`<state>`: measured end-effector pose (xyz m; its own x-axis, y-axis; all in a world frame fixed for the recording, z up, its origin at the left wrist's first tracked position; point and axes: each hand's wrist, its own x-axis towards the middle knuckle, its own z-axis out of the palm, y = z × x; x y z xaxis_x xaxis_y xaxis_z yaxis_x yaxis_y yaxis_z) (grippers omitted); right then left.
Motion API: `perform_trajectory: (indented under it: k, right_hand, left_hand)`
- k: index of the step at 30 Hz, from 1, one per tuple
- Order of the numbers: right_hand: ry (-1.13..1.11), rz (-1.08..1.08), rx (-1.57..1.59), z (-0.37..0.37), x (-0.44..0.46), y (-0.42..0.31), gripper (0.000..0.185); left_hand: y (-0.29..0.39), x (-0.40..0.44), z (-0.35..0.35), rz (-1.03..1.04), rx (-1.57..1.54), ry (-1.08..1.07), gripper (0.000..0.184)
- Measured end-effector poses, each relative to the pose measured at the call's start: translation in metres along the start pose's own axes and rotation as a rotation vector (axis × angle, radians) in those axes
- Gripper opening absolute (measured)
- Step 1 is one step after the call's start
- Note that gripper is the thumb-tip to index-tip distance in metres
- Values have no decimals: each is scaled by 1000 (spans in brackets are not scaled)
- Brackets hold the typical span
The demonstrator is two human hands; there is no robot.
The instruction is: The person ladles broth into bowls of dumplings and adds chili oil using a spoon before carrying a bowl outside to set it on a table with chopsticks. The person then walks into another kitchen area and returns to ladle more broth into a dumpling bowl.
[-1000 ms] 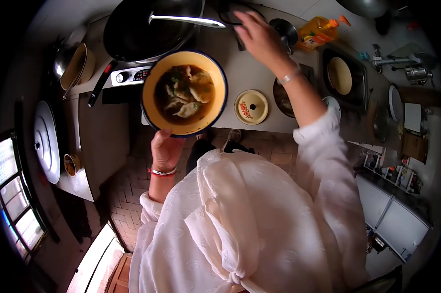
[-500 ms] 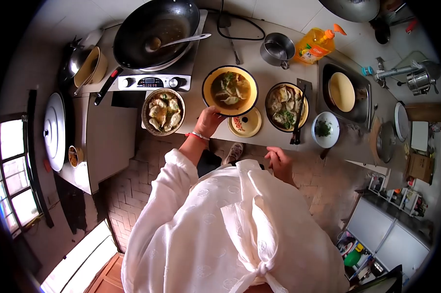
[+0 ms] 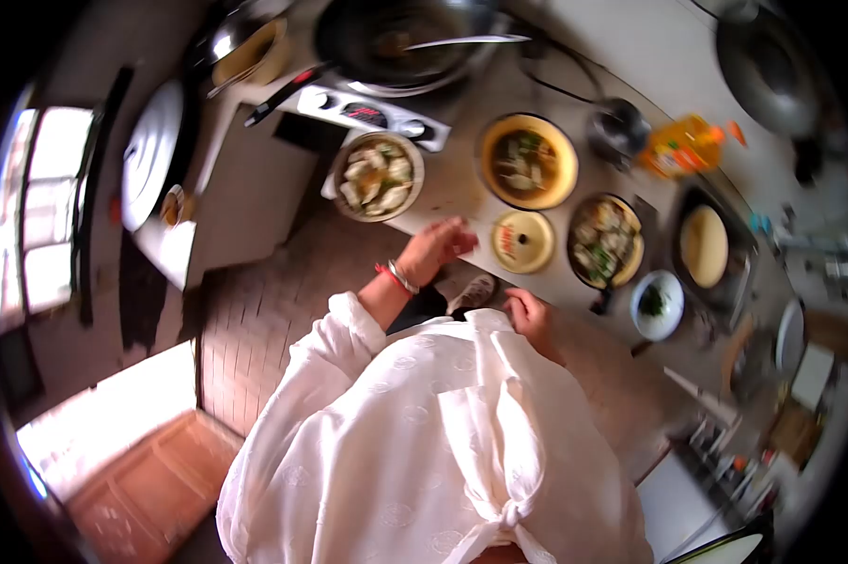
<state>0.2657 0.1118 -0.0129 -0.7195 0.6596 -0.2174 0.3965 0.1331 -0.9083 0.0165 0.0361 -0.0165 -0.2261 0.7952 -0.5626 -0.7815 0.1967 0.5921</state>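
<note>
My left hand (image 3: 438, 250), with a bracelet and a red cord at the wrist, is held in front of the counter's edge. Its fingers are loosely bent, somewhat blurred, and hold nothing. To its right lies a cream enamel lid (image 3: 522, 242) with red print and a dark knob. Beyond the lid stands a yellow bowl (image 3: 557, 195) of dumplings in broth with greens. My right hand (image 3: 533, 316) is near my waist, fingers curled in, nothing visible in it. Dumplings also fill a bowl (image 3: 412, 201) on the left and a dark-rimmed bowl (image 3: 636, 261) on the right.
A wok (image 3: 349, 38) with a ladle sits on the induction cooker (image 3: 379, 115). To the right are a small pot (image 3: 615, 132), an orange soap bottle (image 3: 679, 150), a white bowl (image 3: 658, 305) with chopped greens and a sink (image 3: 751, 254) holding a yellow basin (image 3: 704, 246).
My left hand has let go of the yellow bowl and drawn back from it toward me. The view has turned and blurred. My right hand stays near my waist.
</note>
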Motion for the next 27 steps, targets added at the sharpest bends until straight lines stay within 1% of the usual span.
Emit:
perform_trajectory:
  k: [1,2,4,7,9,10,11,13,14,15,16,18,20,21,22,23,24,25,27]
  right_hand:
    - [-25,49,26,6,3,-1,16]
    - [-28,19,50,11,6,-2,17]
    - [-86,28,56,16,13,0,19]
    - [-114,57,91,24,28,-9,22]
    - [-84,167,254,32,39,2,24]
    - [-65,161,232,36,45,-10,24]
    - [-33,157,204,37,48,-33,25]
    - [44,77,138,50,60,-64,25]
    - [79,59,147,61,67,-86,26]
    - [129,45,154,72,72,-109,27]
    - [171,-18,150,83,83,-128,27]
    - [235,-84,177,111,106,-173,26]
    - [296,-118,198,144,134,-243,27]
    - [288,-148,250,159,153,-270,30]
    - [260,-217,203,174,174,-301,33]
    - [235,-299,229,194,197,-333,32]
    - [173,-311,190,208,224,-355,30]
    - [112,-309,170,228,247,-385,26]
    - [-63,-385,73,260,301,-413,20]
  left_hand:
    - [-2,-23,-12,-88,2,-4,29]
    - [-1,-47,-28,-120,74,65,30]
    - [0,-89,-63,-204,221,167,33]
    - [-8,-133,-134,-87,137,416,37]
    - [5,-153,-165,-77,19,574,36]
    - [14,-162,-179,-33,-1,619,35]
    - [25,-170,-197,29,-24,606,33]
    - [45,-175,-234,145,-105,592,29]
    - [57,-179,-253,173,-127,628,28]
    - [71,-182,-271,195,-145,650,27]
    - [83,-184,-290,210,-164,666,26]
    - [101,-187,-336,228,-150,642,20]
    - [127,-198,-378,234,-174,654,14]
    - [140,-205,-397,259,-177,648,11]
    - [151,-211,-416,306,-190,672,11]
    - [161,-219,-436,345,-230,701,15]
    - [166,-223,-457,448,-282,672,18]
    - [172,-230,-473,470,-346,720,20]
    - [168,-239,-511,503,-483,820,23]
